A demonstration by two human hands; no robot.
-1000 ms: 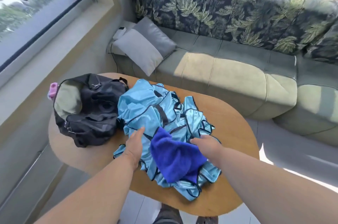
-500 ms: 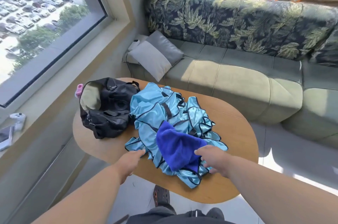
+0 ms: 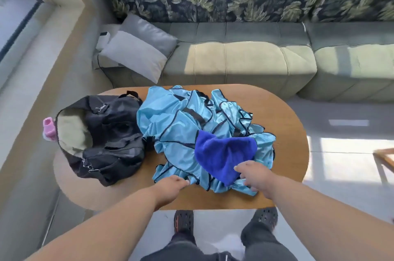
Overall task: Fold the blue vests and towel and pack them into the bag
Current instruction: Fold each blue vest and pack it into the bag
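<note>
Since the earlier frame the camera has tipped down, so the person's dark shoes point(image 3: 259, 221) now show under the near edge of the surface point(image 3: 283, 120), and the window has slid almost out of sight. Both hands have come closer to the near edge of the pile.

In the head view, the left hand point(image 3: 170, 186) is at the near left edge of the light blue vests point(image 3: 170, 128). Its fingers curl at the hem, and it seems to pinch the cloth, though the fingertips are partly hidden. The right hand point(image 3: 254, 175) lies on the near corner of the dark blue towel point(image 3: 221, 158), with its fingers spread and bent down over the towel and the vest cloth under it. It is hard to tell if it truly grips.

The vests lie in a crumpled heap in the middle of the surface. The towel sits on top of the heap, on its near right part. The black bag point(image 3: 110, 139) lies on the left end, just beside the vests, with its mouth open to the left and hanging close to the edge. A small pink thing point(image 3: 49, 129) sticks out by the bag's mouth.

Bare wood shows on the right end of the surface and in a strip along the near edge. A green sofa point(image 3: 245, 62) with a grey cushion point(image 3: 138, 47) stands behind.
</note>
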